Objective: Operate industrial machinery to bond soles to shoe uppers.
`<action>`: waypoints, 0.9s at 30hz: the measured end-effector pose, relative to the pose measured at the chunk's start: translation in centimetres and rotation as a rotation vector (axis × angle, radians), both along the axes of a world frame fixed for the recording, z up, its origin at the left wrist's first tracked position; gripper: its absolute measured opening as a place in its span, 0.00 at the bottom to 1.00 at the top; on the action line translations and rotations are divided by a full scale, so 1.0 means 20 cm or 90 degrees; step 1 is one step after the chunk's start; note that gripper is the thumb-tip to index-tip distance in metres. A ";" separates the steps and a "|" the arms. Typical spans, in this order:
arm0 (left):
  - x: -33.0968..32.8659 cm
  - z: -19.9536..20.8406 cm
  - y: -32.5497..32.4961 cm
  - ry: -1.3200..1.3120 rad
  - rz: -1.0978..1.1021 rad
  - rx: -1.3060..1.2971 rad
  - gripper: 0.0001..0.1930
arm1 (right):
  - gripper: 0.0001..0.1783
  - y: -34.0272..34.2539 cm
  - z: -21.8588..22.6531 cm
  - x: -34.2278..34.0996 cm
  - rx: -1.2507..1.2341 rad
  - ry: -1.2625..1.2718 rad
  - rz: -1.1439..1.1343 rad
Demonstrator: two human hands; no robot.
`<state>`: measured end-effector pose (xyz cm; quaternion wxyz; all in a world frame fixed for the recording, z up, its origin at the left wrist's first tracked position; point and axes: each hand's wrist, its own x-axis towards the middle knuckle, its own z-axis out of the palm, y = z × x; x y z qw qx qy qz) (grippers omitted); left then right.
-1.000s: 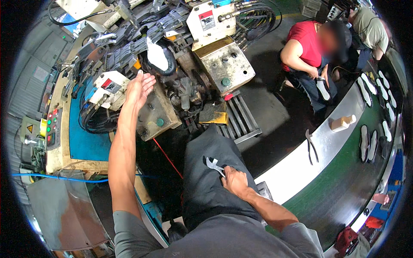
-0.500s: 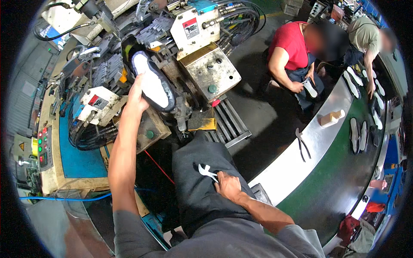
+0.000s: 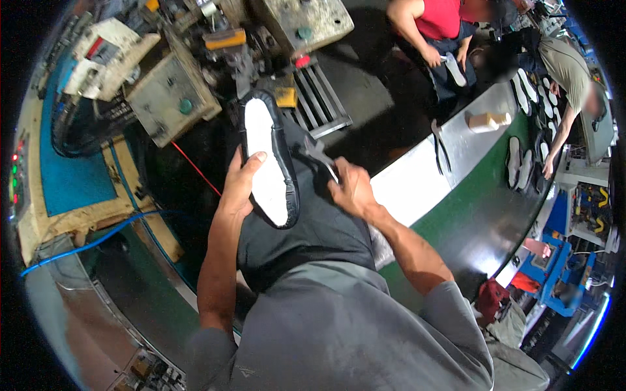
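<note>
Over my lap, my left hand [image 3: 238,186] is closed on the side of a black shoe upper [image 3: 293,186], with its white underside turned up and my thumb lying on the white. To the right of it, my right hand [image 3: 354,189] is wrapped round the handle of metal lasting pincers [image 3: 318,154]. The head of the pincers points up and left toward the shoe upper, a short gap away from it.
Ahead stands a dirty machine with a control box [image 3: 173,98]. At right, a metal ledge bears other pincers [image 3: 441,148] and a bottle [image 3: 486,122], beside a green belt [image 3: 450,218] with several shoes. Two people work beyond. A blue hose [image 3: 98,244] crosses at left.
My left hand has brought the shoe upper from the machine back down over my lap. My right hand has raised the pincers toward it. The whole view has shifted.
</note>
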<state>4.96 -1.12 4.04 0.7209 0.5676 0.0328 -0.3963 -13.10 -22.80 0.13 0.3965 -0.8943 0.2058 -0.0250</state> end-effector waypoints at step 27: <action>-0.65 -0.29 0.19 -0.092 0.028 -0.019 0.56 | 0.17 0.19 0.12 0.04 -0.092 -0.048 0.316</action>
